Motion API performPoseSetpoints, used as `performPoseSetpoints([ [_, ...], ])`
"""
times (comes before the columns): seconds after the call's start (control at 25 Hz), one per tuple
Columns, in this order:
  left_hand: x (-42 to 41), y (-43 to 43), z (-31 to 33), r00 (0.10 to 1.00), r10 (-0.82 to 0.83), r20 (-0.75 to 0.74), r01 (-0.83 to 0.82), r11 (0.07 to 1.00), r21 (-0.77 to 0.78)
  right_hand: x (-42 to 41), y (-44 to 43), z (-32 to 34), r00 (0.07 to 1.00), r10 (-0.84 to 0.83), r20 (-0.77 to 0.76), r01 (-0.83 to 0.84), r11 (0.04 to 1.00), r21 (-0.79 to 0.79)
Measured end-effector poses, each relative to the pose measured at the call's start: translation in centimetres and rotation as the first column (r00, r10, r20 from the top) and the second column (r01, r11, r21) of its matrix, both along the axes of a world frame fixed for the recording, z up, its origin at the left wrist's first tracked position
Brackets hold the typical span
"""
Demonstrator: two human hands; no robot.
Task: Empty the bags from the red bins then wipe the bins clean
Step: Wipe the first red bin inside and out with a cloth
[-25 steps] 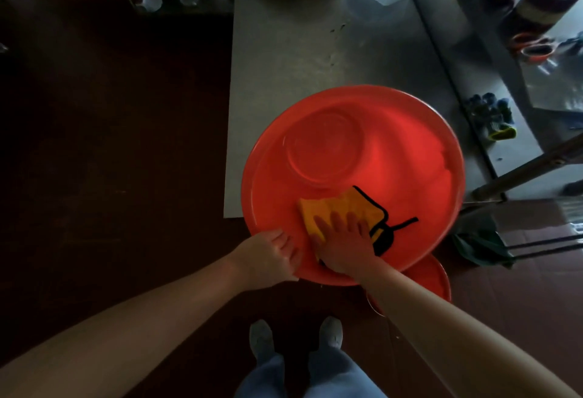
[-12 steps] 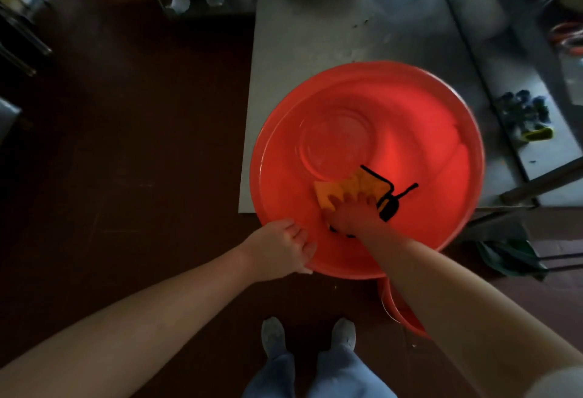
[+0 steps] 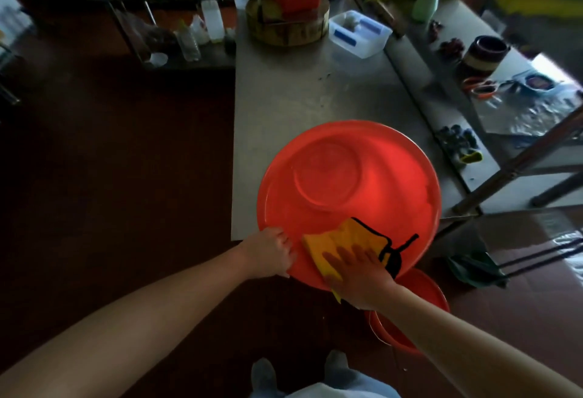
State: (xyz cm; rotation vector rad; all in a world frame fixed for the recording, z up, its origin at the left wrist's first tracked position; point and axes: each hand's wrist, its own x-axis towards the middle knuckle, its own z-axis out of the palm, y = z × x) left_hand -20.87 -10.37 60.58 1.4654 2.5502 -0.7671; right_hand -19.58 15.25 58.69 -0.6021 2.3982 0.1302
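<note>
At the near edge of the steel table (image 3: 299, 97), 1 large round red bin (image 3: 394, 183) sits with its mouth turned toward the camera; its circular base shows at the upper left of the glossy interior. The near rim overhangs the table edge. A yellow cloth (image 3: 344, 236) with black trim lies against the lower inner wall, its black loop trailing to the right. The right hand (image 3: 359, 274) presses flat on the cloth, fingers straight and spread. The left hand (image 3: 268, 252) grips the rim at lower left, fingers curled over it. A stretch of steel surface separates the bin from a wooden block (image 3: 287, 28) and a plastic container (image 3: 359, 34) at the far end. Dark floor (image 3: 110, 176) extends left of the table. A 2nd red bin (image 3: 419, 296) stands on the floor beneath the right forearm.
</note>
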Motion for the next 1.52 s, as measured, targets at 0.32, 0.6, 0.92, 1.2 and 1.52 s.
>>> performPoseSetpoints([
  [0.32, -1.6, -4.8, 4.6, 0.996, -0.055, -0.07, 0.053, 0.998, -0.021, -1.3, 2.1, 2.3, 0.947, 0.287, -0.147, -0.262, 0.95, 0.168],
  [0.6, -0.2, -6.2, 4.1, 0.966, 0.236, -0.107, -0.239, 0.971, -0.017, -2.3, 0.6, 0.2, 0.909, 0.264, -0.324, -0.235, 0.964, 0.125],
  [0.92, 3.2, 3.3, -2.3, 0.853, 0.521, 0.028, -0.516, 0.833, 0.199, -1.9, -0.4, 0.4, 0.916, 0.236, -0.324, -0.205, 0.971, 0.127],
  [1.2, 1.9, 1.1, -0.9, 0.894, 0.445, -0.05, -0.434, 0.889, 0.145, -3.0, 0.3, 1.5, 0.905, 0.271, -0.327, -0.241, 0.962, 0.13],
  [1.52, 0.6, -0.8, 2.0, 0.893, 0.437, -0.111, -0.438, 0.899, 0.015, -4.3, 1.0, 2.4, 0.879, 0.393, -0.269, -0.361, 0.918, 0.163],
])
